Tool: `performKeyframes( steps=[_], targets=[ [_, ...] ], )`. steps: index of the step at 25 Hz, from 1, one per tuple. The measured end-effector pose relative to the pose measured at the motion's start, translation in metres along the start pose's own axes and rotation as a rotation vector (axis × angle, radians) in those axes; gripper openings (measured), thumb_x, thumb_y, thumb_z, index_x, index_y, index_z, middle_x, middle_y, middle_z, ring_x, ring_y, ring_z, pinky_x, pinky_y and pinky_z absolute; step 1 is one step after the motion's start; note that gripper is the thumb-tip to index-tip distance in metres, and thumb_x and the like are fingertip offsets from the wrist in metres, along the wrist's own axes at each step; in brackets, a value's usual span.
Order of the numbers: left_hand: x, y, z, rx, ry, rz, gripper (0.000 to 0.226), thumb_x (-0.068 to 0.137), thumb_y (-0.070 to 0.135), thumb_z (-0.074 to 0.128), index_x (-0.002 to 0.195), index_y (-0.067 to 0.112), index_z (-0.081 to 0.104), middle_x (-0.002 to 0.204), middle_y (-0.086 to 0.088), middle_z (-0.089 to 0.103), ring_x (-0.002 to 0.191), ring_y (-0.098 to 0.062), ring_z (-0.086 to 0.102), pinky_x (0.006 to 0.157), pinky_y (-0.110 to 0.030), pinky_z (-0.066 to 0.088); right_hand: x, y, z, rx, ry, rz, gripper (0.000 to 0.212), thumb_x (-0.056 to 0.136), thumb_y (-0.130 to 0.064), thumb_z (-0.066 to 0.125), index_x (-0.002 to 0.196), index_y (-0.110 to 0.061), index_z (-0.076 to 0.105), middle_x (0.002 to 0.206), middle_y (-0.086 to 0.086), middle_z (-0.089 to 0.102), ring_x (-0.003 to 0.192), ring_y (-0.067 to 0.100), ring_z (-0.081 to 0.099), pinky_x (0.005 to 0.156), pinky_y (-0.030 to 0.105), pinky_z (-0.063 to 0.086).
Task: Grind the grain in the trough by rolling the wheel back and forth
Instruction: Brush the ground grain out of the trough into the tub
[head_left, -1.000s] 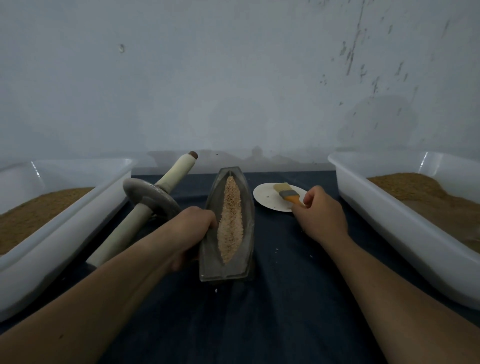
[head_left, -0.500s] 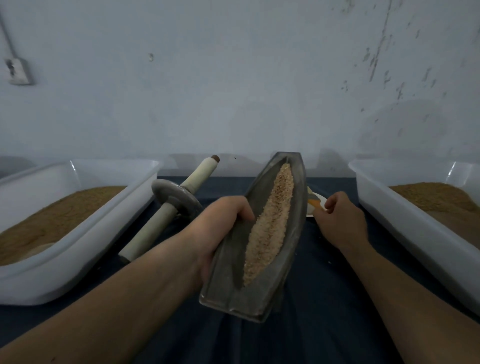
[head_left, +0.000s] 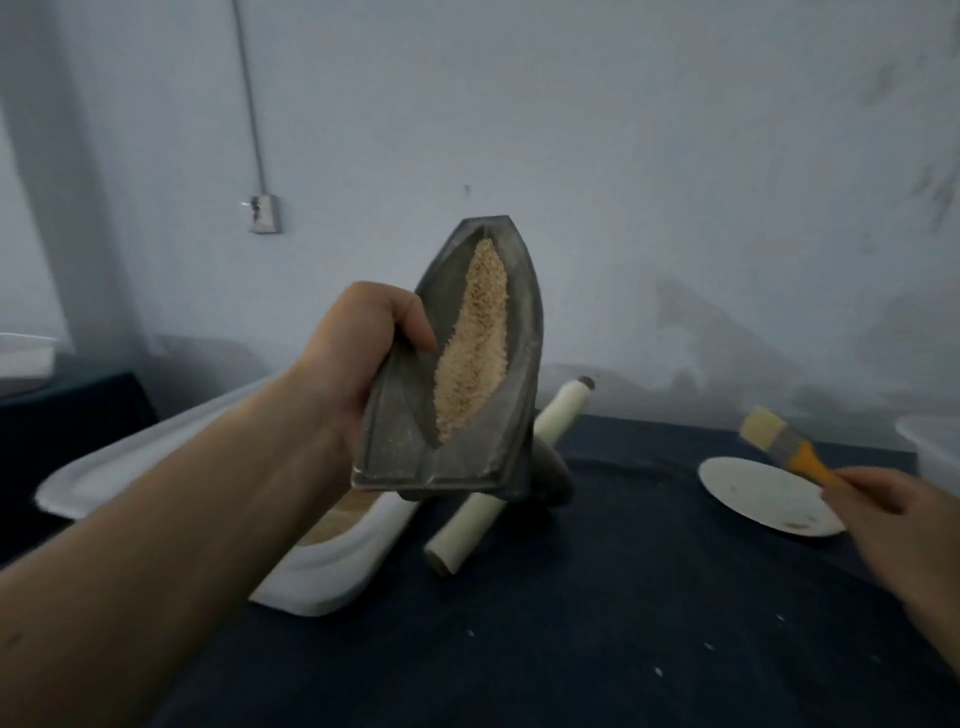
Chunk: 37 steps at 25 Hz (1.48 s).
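We saw the left hand (head_left: 358, 358) clamped on the left rim of the trough (head_left: 395, 447), thumb over the top and fingers hidden underneath. It held the trough up off the counter (head_left: 571, 623), with the far tip tilted higher than the near end. The grain (head_left: 472, 343) sat in a strip along the trough's groove and none was spilling. The right hand (head_left: 893, 519) was blurred but was closed round the orange handle of a brush (head_left: 784, 441), bristles pointing up and away. The wheel (head_left: 553, 473) lay untouched on the counter below and right of the left hand, mostly hidden behind the trough, its cream axle (head_left: 467, 525) sticking out both ways. We judged this was not a rolling step: either the trough was being emptied and swept, or it was being repositioned. For more grinding, the next move would need the trough set flat and both hands on the axle. For emptying, it would need a tip over a container with the brush following the groove. On edges, the white tub (head_left: 332, 561) rim sat just under the left wrist and the axle end was close below the trough's near edge. The plate (head_left: 753, 493) lay just left of the right hand. Open counter lay between the two hands, toward us.
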<state>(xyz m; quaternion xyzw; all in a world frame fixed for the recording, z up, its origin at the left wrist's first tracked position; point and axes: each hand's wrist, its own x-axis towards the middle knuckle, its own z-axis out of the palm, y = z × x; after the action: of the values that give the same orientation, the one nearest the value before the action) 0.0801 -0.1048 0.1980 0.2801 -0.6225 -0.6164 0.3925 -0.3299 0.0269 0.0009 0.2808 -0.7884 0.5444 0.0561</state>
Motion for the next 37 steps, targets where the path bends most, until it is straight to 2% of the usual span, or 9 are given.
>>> performKeyframes(
  steps=[5,7,10,13,18,22,26,34,37],
  targets=[
    [0.007,0.011,-0.081,-0.152,0.201,-0.043,0.019,0.08,0.008,0.045,0.088,0.002,0.06,0.059,-0.012,0.062,0.04,-0.024,0.06,0.04,-0.03,0.05,-0.005,-0.101,0.029,0.09,-0.181,-0.151,0.044,0.094,0.016,0.054,0.084,-0.022,0.073,0.096,0.011,0.074,0.097,0.042,0.067,0.062,0.043,0.052],
    [0.019,0.004,-0.113,-0.217,0.268,-0.038,0.024,0.093,0.025,0.053,0.093,0.006,0.066,0.067,-0.009,0.068,0.048,-0.024,0.065,0.045,-0.032,0.053,-0.02,-0.159,0.039,0.13,-0.244,-0.275,0.027,0.102,-0.004,0.06,0.106,-0.027,0.074,0.095,0.009,0.071,0.1,0.038,0.068,0.068,0.039,0.052],
    [0.034,-0.013,-0.142,-0.289,0.329,-0.05,0.044,0.101,0.05,0.048,0.107,0.013,0.072,0.086,-0.008,0.076,0.065,-0.025,0.074,0.051,-0.036,0.056,-0.071,-0.253,0.043,0.224,-0.322,-0.553,0.024,0.095,-0.039,0.065,0.116,-0.044,0.074,0.081,-0.005,0.071,0.064,0.012,0.064,0.051,0.022,0.051],
    [0.044,-0.034,-0.163,-0.294,0.371,-0.077,0.052,0.1,0.059,0.044,0.115,0.018,0.071,0.1,-0.009,0.077,0.081,-0.028,0.075,0.056,-0.04,0.059,-0.11,-0.353,0.073,0.174,-0.478,-0.91,0.03,0.097,-0.029,0.064,0.12,-0.044,0.073,0.079,-0.016,0.073,0.058,0.002,0.067,0.053,0.01,0.051],
    [0.056,-0.05,-0.177,-0.322,0.364,-0.066,0.058,0.094,0.07,0.044,0.116,0.023,0.071,0.104,-0.008,0.076,0.088,-0.03,0.075,0.061,-0.043,0.061,-0.127,-0.451,0.157,-0.268,-0.279,-1.294,0.026,0.104,-0.017,0.051,0.113,-0.018,0.076,0.078,0.001,0.064,0.067,0.018,0.062,0.067,0.033,0.055],
    [0.065,-0.059,-0.181,-0.32,0.354,-0.064,0.059,0.093,0.072,0.044,0.112,0.024,0.073,0.101,-0.009,0.076,0.086,-0.029,0.075,0.06,-0.042,0.06,-0.125,-0.46,0.198,-0.494,-0.232,-1.271,0.017,0.103,-0.012,0.051,0.1,-0.012,0.068,0.076,0.003,0.05,0.07,0.023,0.056,0.056,0.03,0.035],
    [0.073,-0.072,-0.183,-0.341,0.311,-0.048,0.06,0.095,0.07,0.041,0.093,0.026,0.081,0.102,-0.01,0.076,0.088,-0.028,0.075,0.059,-0.039,0.06,-0.136,-0.434,0.205,-0.582,-0.37,-1.325,0.017,0.101,-0.009,0.054,0.106,-0.015,0.069,0.083,0.003,0.055,0.072,0.023,0.058,0.06,0.033,0.047],
    [0.089,-0.088,-0.188,-0.312,0.272,-0.032,0.066,0.088,0.08,0.04,0.098,0.028,0.079,0.11,-0.011,0.074,0.098,-0.03,0.073,0.069,-0.044,0.06,-0.152,-0.42,0.16,-0.716,-0.737,-1.406,0.017,0.099,-0.016,0.058,0.088,-0.022,0.07,0.074,-0.002,0.061,0.064,0.016,0.061,0.061,0.034,0.055],
    [0.089,-0.092,-0.192,-0.27,0.259,-0.022,0.069,0.087,0.082,0.038,0.103,0.027,0.078,0.11,-0.012,0.074,0.098,-0.031,0.073,0.068,-0.044,0.06,-0.146,-0.431,0.151,-0.65,-0.605,-1.432,0.013,0.1,-0.021,0.061,0.096,-0.025,0.073,0.07,-0.006,0.057,0.059,0.011,0.056,0.055,0.026,0.044]
  ],
)
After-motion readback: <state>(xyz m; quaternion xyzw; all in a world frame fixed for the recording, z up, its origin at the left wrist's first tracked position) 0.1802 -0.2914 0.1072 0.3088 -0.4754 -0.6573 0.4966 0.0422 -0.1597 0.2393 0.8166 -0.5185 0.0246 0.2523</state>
